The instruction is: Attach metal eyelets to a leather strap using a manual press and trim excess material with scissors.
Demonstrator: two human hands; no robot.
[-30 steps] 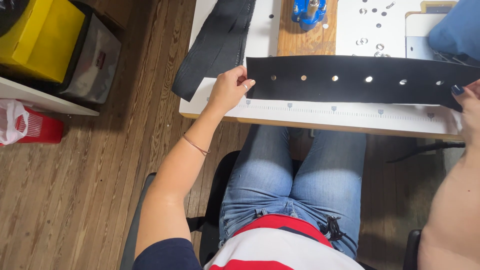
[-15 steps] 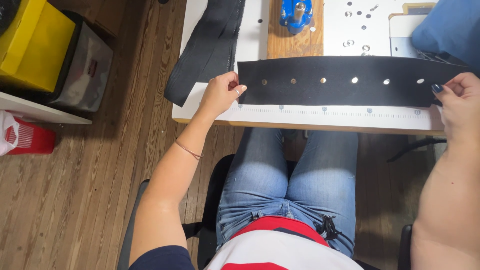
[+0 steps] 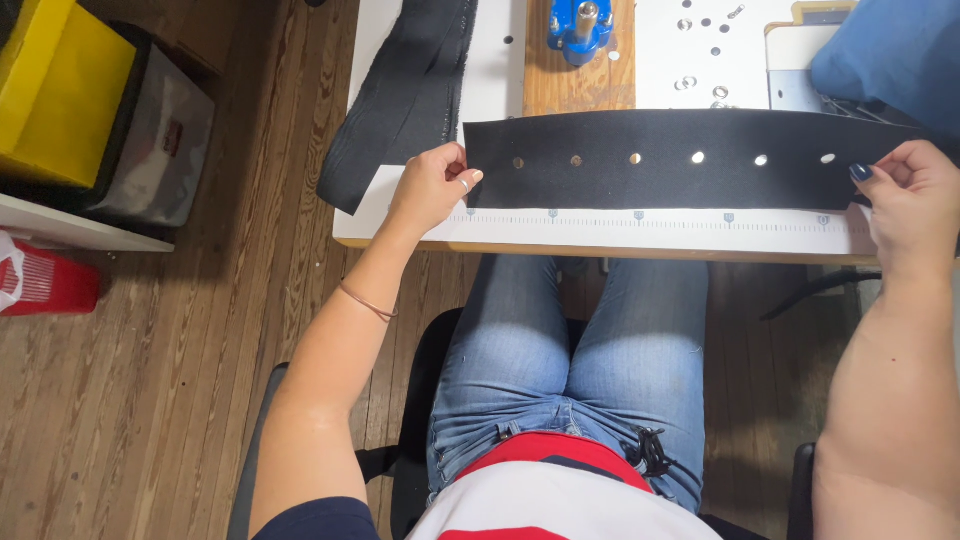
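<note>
1. Sliding rightward since a second ago: black fabric strip (image 3: pixel 680 160), now squared along the near table edge, with left hand (image 3: pixel 428 188) travelling with its end.
2. Pinching the strip's left end between thumb and fingers, left hand resting partly on the white table (image 3: pixel 500 80); a ring showing on one finger, a thin bracelet (image 3: pixel 366 301) on the wrist behind it.
3. Gripping the strip's far right end, right hand (image 3: pixel 915 195) curled over the edge with dark-painted nails showing; exact finger closure only partly visible.
4. Stretching flat between both hands, a row of six punched holes (image 3: pixel 665 158) running along the strip's middle, suggesting punching done and the piece now being lined up.
5. Lying just below the strip, toward the body: a printed ruler scale (image 3: pixel 640 216) along the table front.
6. Sitting beyond the strip, away from the hands: a blue press tool (image 3: pixel 580 22) on a wooden block (image 3: pixel 578 85), loose metal eyelets (image 3: pixel 700 85), and blue cloth (image 3: pixel 890 50) near the right hand.
7. Hanging off the table beyond the left hand: folded black fabric (image 3: pixel 405 100).
</note>
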